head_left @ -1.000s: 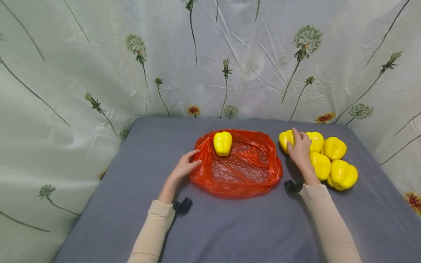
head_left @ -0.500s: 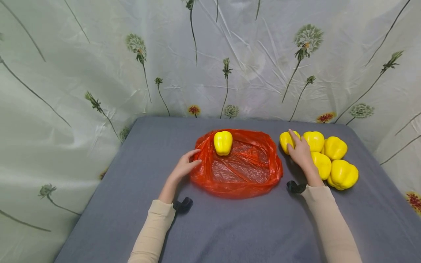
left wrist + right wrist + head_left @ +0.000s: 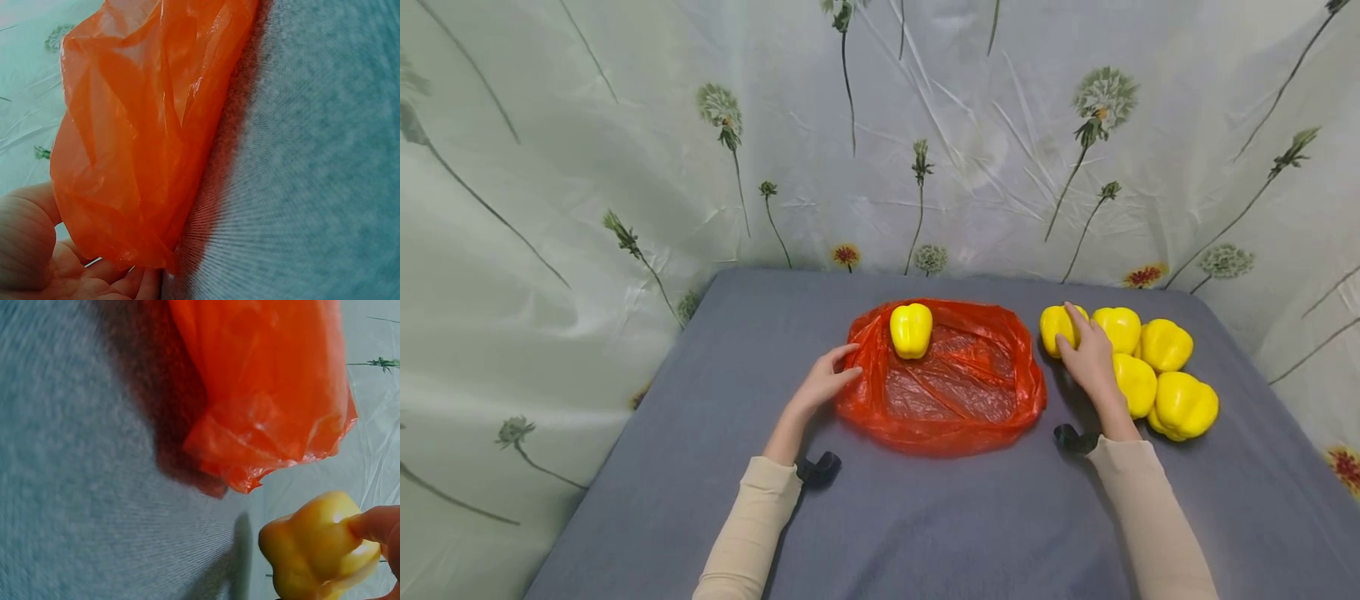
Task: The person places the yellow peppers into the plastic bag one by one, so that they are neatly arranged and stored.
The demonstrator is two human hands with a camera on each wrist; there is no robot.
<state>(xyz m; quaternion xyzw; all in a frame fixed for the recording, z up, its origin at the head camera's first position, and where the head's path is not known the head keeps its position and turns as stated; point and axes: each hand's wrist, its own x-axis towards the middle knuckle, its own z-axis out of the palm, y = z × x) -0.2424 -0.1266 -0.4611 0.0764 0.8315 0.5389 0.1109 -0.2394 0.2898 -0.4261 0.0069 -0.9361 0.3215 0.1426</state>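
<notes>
My right hand (image 3: 1087, 357) holds the leftmost loose yellow bell pepper (image 3: 1057, 330), index finger over its top and thumb on its near side. In the right wrist view, the thumb presses against the yellow bell pepper (image 3: 315, 547). A red plastic bag (image 3: 942, 438) lies with its mouth spread wide, rim rolled outward. One yellow bell pepper (image 3: 912, 331) stands inside, at the back left. My left hand (image 3: 820, 385) rests at the bag's left side, thumb and fingers spread apart. Seen from the left wrist, its fingers (image 3: 103, 272) lie beside the bag's lower edge, partly hidden by it.
Several more yellow bell peppers (image 3: 1163, 344) sit close together right of my right hand. The grey cloth-covered table (image 3: 955, 525) ends at the back against a pale floral curtain (image 3: 977, 150). Dark wrist mounts (image 3: 820, 470) stick out from both wrists.
My right hand has shifted slightly left, and its fingers have settled over the leftmost pepper. My left hand stays at the bag. The head view has tipped slightly.
</notes>
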